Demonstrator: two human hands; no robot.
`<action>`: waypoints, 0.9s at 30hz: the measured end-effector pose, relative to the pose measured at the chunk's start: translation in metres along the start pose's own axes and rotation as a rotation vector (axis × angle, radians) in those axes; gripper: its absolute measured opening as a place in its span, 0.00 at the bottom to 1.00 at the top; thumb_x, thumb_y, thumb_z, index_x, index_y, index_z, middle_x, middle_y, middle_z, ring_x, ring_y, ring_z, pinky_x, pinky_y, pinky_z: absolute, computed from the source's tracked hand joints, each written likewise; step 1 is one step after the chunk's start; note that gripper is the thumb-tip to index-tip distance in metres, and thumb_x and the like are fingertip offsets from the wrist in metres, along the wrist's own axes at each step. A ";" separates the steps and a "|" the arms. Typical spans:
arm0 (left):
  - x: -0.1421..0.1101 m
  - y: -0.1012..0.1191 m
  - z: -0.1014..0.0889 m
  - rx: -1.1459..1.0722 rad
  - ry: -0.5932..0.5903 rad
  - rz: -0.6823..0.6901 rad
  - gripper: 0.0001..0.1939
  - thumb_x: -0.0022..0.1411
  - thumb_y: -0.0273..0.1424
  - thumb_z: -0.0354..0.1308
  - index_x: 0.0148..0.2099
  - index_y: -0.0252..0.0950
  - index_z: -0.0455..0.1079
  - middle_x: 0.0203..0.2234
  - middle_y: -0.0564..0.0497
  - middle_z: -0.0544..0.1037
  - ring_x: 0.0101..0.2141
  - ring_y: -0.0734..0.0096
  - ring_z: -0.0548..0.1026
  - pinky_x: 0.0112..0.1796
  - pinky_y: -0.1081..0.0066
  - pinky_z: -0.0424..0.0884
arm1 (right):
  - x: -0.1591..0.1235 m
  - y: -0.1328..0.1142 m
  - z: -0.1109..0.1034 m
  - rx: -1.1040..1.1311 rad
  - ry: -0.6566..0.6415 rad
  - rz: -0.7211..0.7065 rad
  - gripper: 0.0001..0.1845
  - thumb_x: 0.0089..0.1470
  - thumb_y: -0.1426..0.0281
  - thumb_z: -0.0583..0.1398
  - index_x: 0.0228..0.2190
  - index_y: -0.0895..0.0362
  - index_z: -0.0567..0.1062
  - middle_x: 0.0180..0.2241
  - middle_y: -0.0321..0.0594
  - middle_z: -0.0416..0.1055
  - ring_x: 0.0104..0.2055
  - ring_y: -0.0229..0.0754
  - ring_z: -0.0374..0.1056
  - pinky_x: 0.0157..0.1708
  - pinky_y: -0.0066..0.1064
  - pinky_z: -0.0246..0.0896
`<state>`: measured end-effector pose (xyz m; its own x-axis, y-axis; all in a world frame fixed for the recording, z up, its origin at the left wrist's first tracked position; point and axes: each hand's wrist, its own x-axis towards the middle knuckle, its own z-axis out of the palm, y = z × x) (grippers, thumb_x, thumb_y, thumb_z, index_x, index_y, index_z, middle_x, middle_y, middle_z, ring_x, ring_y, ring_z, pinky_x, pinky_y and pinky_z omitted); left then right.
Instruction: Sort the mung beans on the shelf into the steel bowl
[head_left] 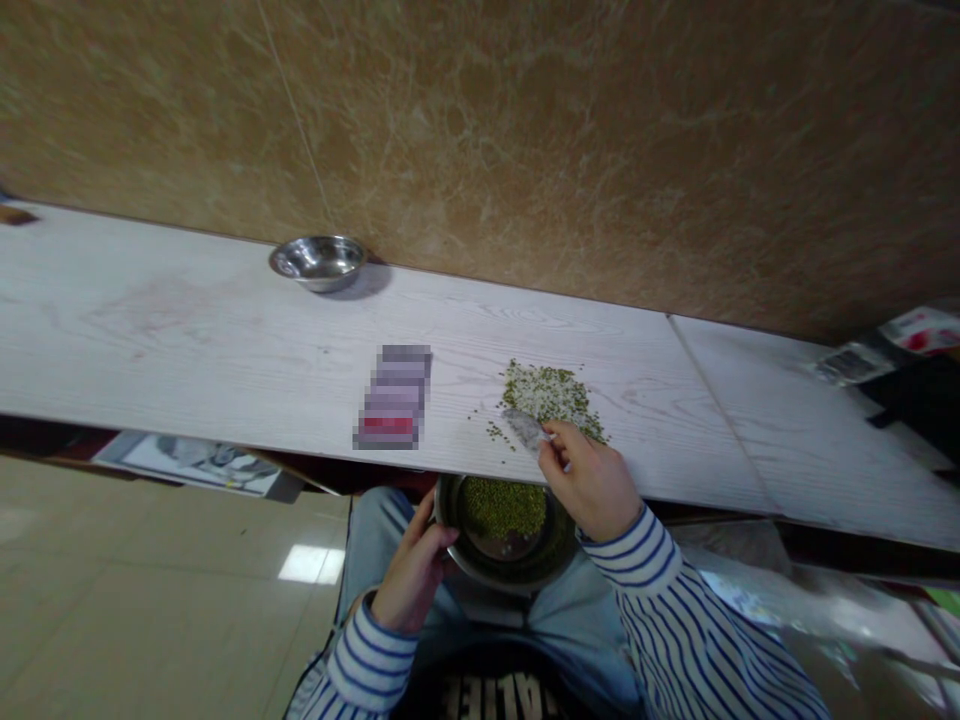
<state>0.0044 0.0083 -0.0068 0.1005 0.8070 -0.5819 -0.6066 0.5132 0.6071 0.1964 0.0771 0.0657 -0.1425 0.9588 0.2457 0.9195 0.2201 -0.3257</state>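
Observation:
My left hand (416, 572) grips the left rim of a metal bowl (487, 572), which sits over my lap below the table's front edge. Inside it lie many small green beans, likely mung beans (504, 505). My right hand (596, 482) is closed on the end of a greyish spoon (525, 428), whose blade rests at the near-left side of a pile on the table. That pile mixes green beans and white grains (551, 392). A few stray beans are scattered left of the spoon.
The narrow white wood-grain table (187, 350) runs along a brown marbled wall (480, 140). A shiny steel bowl (330, 284) stands at the back left. A pixelated flat rectangular object (393, 396) lies left of the pile. Dark items and packaging (919, 330) are at the far right.

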 end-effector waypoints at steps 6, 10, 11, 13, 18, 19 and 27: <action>0.000 0.000 0.001 0.020 -0.006 0.006 0.33 0.48 0.23 0.55 0.59 0.40 0.58 0.43 0.49 0.75 0.38 0.63 0.73 0.32 0.69 0.69 | -0.004 -0.003 0.002 0.010 -0.001 -0.025 0.12 0.54 0.70 0.52 0.40 0.56 0.69 0.29 0.38 0.74 0.30 0.38 0.70 0.31 0.26 0.60; -0.001 0.002 0.002 0.010 0.004 0.011 0.34 0.47 0.23 0.55 0.59 0.41 0.58 0.43 0.49 0.75 0.38 0.63 0.73 0.33 0.68 0.69 | -0.004 -0.006 0.003 0.023 -0.003 -0.030 0.12 0.54 0.70 0.52 0.40 0.57 0.69 0.30 0.39 0.75 0.30 0.38 0.71 0.31 0.26 0.61; -0.001 0.003 0.002 0.010 0.009 0.013 0.34 0.47 0.23 0.55 0.59 0.41 0.58 0.43 0.49 0.75 0.38 0.63 0.73 0.33 0.68 0.69 | -0.003 -0.006 0.004 0.023 0.001 -0.030 0.12 0.53 0.70 0.52 0.40 0.57 0.69 0.30 0.39 0.75 0.30 0.38 0.71 0.31 0.26 0.61; -0.001 0.004 0.003 0.005 0.016 0.020 0.33 0.47 0.23 0.55 0.58 0.41 0.59 0.43 0.49 0.74 0.39 0.63 0.73 0.33 0.68 0.69 | 0.000 -0.007 0.005 0.014 0.010 -0.020 0.12 0.53 0.70 0.52 0.40 0.57 0.69 0.29 0.39 0.74 0.29 0.39 0.70 0.31 0.27 0.60; 0.001 0.008 0.000 -0.014 0.022 0.027 0.34 0.46 0.24 0.56 0.58 0.40 0.59 0.43 0.48 0.74 0.39 0.62 0.72 0.32 0.68 0.69 | 0.004 -0.011 0.009 -0.012 -0.005 0.004 0.12 0.53 0.70 0.52 0.40 0.57 0.69 0.29 0.38 0.75 0.28 0.38 0.70 0.29 0.26 0.60; 0.001 0.008 -0.002 -0.015 0.028 0.028 0.34 0.46 0.23 0.56 0.58 0.40 0.59 0.42 0.48 0.74 0.38 0.62 0.72 0.32 0.68 0.69 | 0.005 -0.012 0.010 -0.007 -0.007 0.006 0.12 0.53 0.69 0.52 0.40 0.56 0.69 0.29 0.38 0.75 0.27 0.38 0.70 0.29 0.26 0.60; 0.004 0.009 -0.009 -0.010 0.046 0.041 0.34 0.47 0.24 0.56 0.58 0.40 0.58 0.39 0.49 0.75 0.35 0.66 0.72 0.29 0.70 0.67 | 0.011 -0.014 0.007 -0.009 0.019 0.082 0.12 0.53 0.70 0.52 0.39 0.57 0.68 0.28 0.38 0.74 0.28 0.40 0.70 0.30 0.28 0.60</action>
<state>-0.0077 0.0134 -0.0078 0.0391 0.8128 -0.5812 -0.6172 0.4771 0.6257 0.1794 0.0861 0.0662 -0.0590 0.9699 0.2361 0.9310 0.1388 -0.3376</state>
